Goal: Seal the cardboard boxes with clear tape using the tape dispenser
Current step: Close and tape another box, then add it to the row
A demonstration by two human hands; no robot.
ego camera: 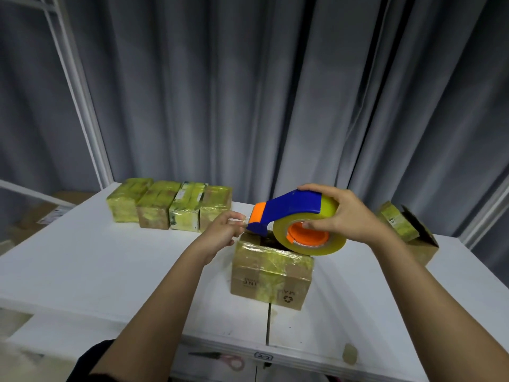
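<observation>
A small cardboard box (271,277), partly wrapped in yellowish clear tape, stands on the white table (96,266) in front of me. Just above it my right hand (347,213) grips a blue and orange tape dispenser (289,210) loaded with a roll of clear tape (311,244). My left hand (223,230) pinches the loose tape end at the dispenser's orange nose. The far top of the box is hidden behind the roll.
A row of several tape-wrapped boxes (168,206) lines the table's back edge. At the right stands an open cardboard box (421,241) with a wrapped box (396,220) on it. Pink-handled scissors (220,358) lie on a lower shelf. Grey curtains hang behind.
</observation>
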